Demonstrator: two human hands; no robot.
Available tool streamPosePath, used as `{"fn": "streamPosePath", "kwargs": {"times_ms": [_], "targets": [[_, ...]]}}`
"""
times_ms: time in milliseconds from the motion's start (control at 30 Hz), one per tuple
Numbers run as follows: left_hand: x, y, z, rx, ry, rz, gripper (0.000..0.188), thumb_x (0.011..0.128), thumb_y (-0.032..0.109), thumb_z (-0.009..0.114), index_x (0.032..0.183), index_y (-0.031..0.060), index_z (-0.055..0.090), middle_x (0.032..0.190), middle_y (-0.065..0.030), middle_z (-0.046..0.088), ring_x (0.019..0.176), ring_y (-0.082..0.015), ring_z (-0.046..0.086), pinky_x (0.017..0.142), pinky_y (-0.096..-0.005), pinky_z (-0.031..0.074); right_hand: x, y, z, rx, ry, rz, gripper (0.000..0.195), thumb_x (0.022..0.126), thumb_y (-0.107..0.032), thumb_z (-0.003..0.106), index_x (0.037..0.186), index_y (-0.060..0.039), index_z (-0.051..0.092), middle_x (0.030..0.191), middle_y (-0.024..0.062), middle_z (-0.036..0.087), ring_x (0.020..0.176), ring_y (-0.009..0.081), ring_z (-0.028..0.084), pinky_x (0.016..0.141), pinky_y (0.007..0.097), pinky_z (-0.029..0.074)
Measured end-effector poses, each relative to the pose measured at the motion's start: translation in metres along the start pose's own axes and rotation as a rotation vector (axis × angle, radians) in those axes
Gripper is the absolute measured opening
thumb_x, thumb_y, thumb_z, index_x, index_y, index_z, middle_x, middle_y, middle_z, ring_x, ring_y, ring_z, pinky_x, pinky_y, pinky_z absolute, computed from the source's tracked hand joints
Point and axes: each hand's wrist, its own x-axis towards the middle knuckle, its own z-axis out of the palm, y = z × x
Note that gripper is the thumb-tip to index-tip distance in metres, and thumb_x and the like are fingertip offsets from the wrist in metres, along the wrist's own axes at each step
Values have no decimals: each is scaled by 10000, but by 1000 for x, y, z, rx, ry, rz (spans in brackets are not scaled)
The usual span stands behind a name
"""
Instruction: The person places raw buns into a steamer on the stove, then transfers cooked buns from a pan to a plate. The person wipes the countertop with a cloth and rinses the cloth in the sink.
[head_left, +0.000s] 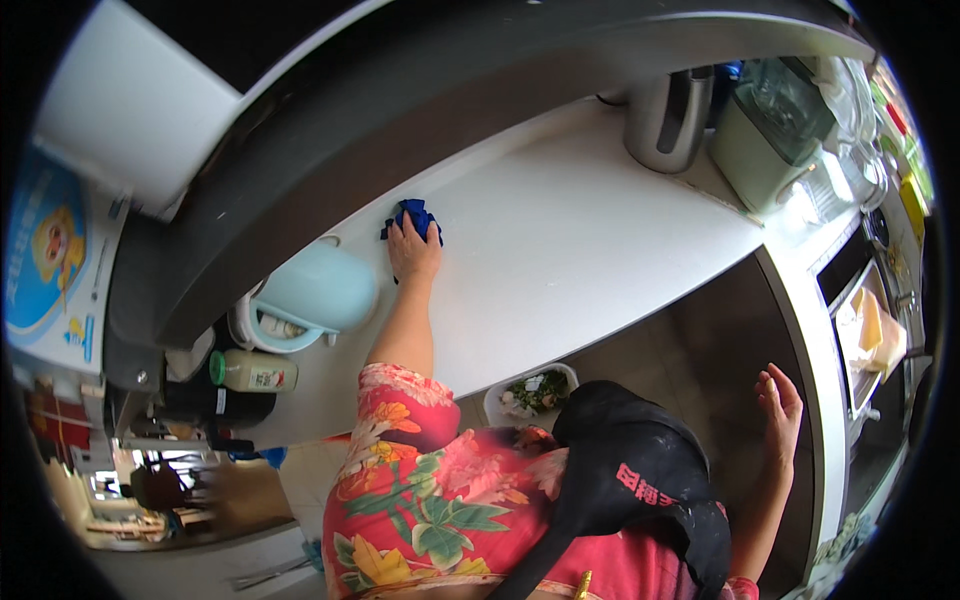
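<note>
My left hand (415, 251) presses down on a bunched dark blue cloth (412, 216) on the white countertop (570, 225), close to its back edge. The fingers lie over the cloth, with the thumb at its right side. My right hand (780, 405) hangs in the air past the counter's front edge, at the right. It holds nothing, and its fingers are slightly bent and partly apart. Just left of my left hand stands a light blue rounded appliance (319, 289) with a handle.
A green-lidded jar (255, 371) stands at the left. At the back right are a steel kettle (667, 124) and a pale green container (769, 142). A dark overhead cabinet edge (360, 127) runs above the counter. Below the front edge sits a bin (532, 394) with green scraps.
</note>
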Motion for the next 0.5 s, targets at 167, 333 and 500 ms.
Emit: {"fn": "streamPosePath", "kwargs": {"times_ms": [167, 333, 500], "targets": [[-27, 76, 28, -116, -52, 345, 550, 838, 377, 566, 1282, 69, 463, 1330, -214, 432, 1243, -362, 397, 1047, -446, 320, -18, -4, -13, -63, 93, 13, 391, 915, -249, 591, 1235, -28, 549, 1073, 51, 638, 934, 102, 595, 823, 228, 458], [-80, 124, 28, -384, -40, 528, 454, 764, 199, 651, 1193, 110, 533, 1257, -169, 504, 1161, -346, 478, 989, -439, 384, -19, -7, -20, -41, 112, 22, 437, 905, -328, 601, 1255, -73, 546, 1092, 34, 642, 952, 92, 597, 822, 227, 457], [-51, 98, 38, -870, 159, 328, 401, 773, 93, 646, 1156, 26, 553, 1091, -168, 589, 1018, -300, 566, 914, -385, 433, -11, -17, -18, -22, 79, 27, 434, 901, -315, 610, 1246, -59, 549, 1062, 24, 644, 923, 84, 596, 806, 213, 457]]}}
